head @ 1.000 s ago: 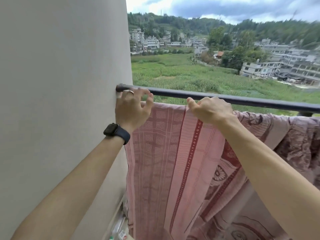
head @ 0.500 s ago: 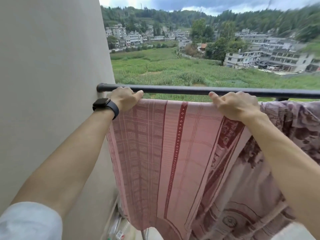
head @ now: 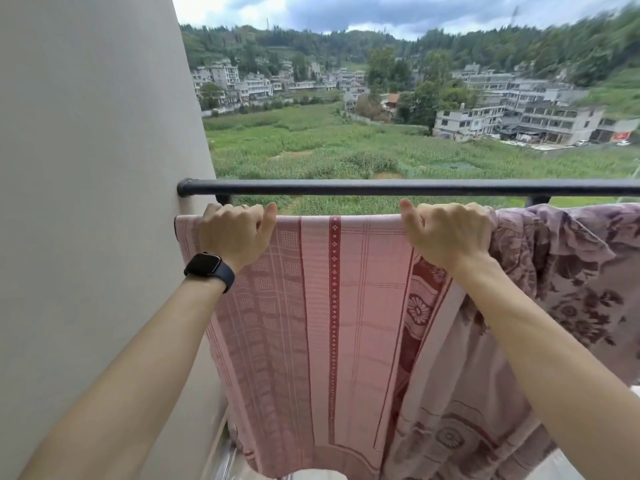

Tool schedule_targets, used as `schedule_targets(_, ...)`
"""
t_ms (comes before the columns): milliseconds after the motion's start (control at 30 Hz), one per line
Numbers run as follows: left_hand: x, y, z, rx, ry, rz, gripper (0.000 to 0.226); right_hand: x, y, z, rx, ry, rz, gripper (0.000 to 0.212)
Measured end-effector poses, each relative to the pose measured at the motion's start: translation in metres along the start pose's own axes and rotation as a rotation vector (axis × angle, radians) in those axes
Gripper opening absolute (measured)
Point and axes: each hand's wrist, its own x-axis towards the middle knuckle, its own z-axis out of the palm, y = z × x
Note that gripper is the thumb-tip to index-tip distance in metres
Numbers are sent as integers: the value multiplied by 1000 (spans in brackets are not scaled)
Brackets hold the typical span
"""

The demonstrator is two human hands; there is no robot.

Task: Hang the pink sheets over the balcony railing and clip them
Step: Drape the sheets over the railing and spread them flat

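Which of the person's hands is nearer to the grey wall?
Left. The left hand grips the pink sheet close beside the wall; the right hand grips it farther along, next to the floral sheet.

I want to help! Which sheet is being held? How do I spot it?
Find the pale wall and the dark railing fixed to it. Just below, the left hand and right hand grip the top of the pink sheet. It has checks and a red stripe; its neighbour is purplish, flowery.
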Motion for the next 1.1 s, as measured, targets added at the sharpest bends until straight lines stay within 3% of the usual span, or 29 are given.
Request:
schedule_targets(67, 11, -5, -1, -32, -127, -40, 69, 19, 11, -9, 44, -206, 32, 82)
schedule_targets(133, 17, -11, 1, -52, -174, -79, 73, 26, 21, -13, 65, -287, 103, 83)
schedule_targets(200, 15, -13, -1, -51, -157, -87, 73, 19, 32, -15, 71, -178, 125, 80)
schedule_targets(333, 13, -17, -12, -52, -217, -142, 69, -20, 59, -10, 94, 160, -8, 61)
schedule_targets(433, 16, -10, -24, -25, -294, -254, 76, -53, 73, 0, 10, 264, -44, 38)
schedule_targets(500, 8, 13, -22, 23, -169, -149, 76, -66, 71, 7, -63, 270, -39, 40)
schedule_targets(567, -3, 44, -17, -12, -127, -15, 67, -63, 68, 11, -50, 257, -12, 42)
schedule_targets(633, -7, 59, -10, -43, -150, -2, 60, -50, 71, 7, -34, 194, 8, 45)
schedule_targets(800, -7, 53, -7, -29, -148, -88, 68, -12, 97, -11, -29, -51, -88, 69)
schedule_targets(967, -17, 53, -8, 43, -134, -202, 65, -35, 131, -10, 73, 13, -132, 53)
schedule_targets(1100, -8, 73, -16, 22, -189, -431, 61, -53, 167, -10, 109, -48, -126, 51)
